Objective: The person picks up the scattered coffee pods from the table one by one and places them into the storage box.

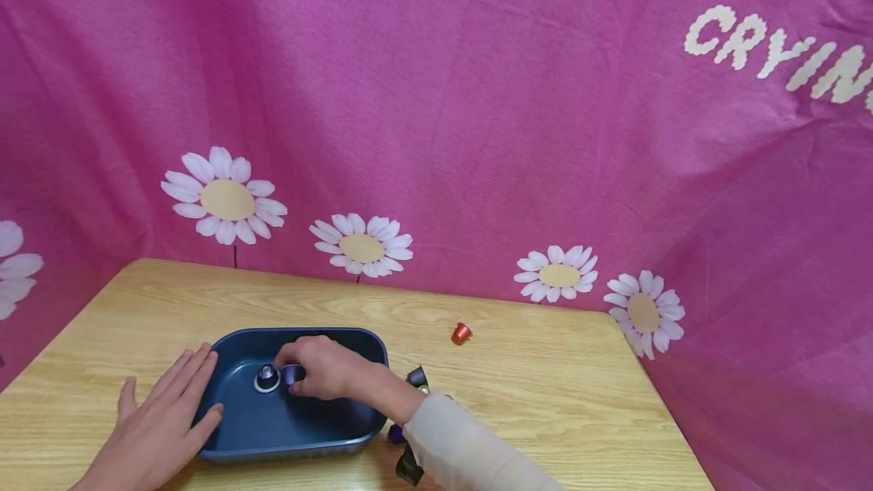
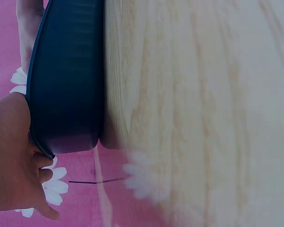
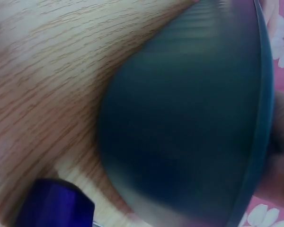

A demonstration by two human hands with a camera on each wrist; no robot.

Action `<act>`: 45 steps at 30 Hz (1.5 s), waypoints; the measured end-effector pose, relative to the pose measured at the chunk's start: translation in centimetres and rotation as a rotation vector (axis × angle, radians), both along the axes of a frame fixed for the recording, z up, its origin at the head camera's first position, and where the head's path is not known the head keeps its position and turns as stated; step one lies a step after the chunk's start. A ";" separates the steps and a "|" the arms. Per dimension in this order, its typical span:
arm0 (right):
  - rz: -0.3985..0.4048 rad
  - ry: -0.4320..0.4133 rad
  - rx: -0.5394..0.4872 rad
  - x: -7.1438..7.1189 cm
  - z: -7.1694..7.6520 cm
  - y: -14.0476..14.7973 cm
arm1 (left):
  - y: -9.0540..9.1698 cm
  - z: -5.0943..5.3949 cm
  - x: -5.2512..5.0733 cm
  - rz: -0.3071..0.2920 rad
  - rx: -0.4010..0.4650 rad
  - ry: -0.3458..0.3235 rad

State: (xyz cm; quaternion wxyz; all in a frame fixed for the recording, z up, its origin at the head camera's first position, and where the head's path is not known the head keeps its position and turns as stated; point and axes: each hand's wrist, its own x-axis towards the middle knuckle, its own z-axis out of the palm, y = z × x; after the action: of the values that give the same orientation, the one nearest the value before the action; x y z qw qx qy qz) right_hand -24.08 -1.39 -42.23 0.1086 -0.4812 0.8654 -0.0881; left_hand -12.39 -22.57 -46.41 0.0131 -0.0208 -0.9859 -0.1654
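Observation:
A dark blue basin (image 1: 293, 445) sits on the table. Spread along its left rim is my left hand (image 1: 160, 419), fingers straight, the fingertips and thumb touching the edge; the left wrist view shows this hand (image 2: 12, 151) against the basin wall (image 2: 68, 75). My right hand (image 1: 327, 370) reaches over the right side and pinches a purple coffee capsule (image 1: 293, 375) between thumb and fingers, inside the basin. Just left of it, a dark purple coffee capsule (image 1: 267, 376) stands on the basin floor, with a pale ring at its base.
Right of the basin lie several more capsules, including a black one (image 1: 417, 377) and a purple one (image 3: 54, 205), partly behind my right sleeve (image 1: 470, 438). A red capsule (image 1: 461, 333) lies farther back. A pink cloth (image 1: 436, 135) with daisies hangs behind the table.

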 end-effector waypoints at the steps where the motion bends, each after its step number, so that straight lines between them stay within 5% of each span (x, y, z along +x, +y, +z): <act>1: -0.001 -0.007 0.002 0.0 -0.1 0.0 | 0.0 0.0 0.0 0.001 0.000 -0.002; 45: -0.024 -0.033 0.004 -0.9 -1.3 0.0 | -0.1 -0.3 0.1 -0.005 0.022 0.019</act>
State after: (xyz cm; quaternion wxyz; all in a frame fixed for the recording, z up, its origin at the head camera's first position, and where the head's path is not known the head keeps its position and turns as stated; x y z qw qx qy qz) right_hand -25.03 -1.41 -43.57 0.1228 -0.4692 0.8692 -0.0959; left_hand -12.25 -22.67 -46.71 0.0222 -0.0247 -0.9838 -0.1761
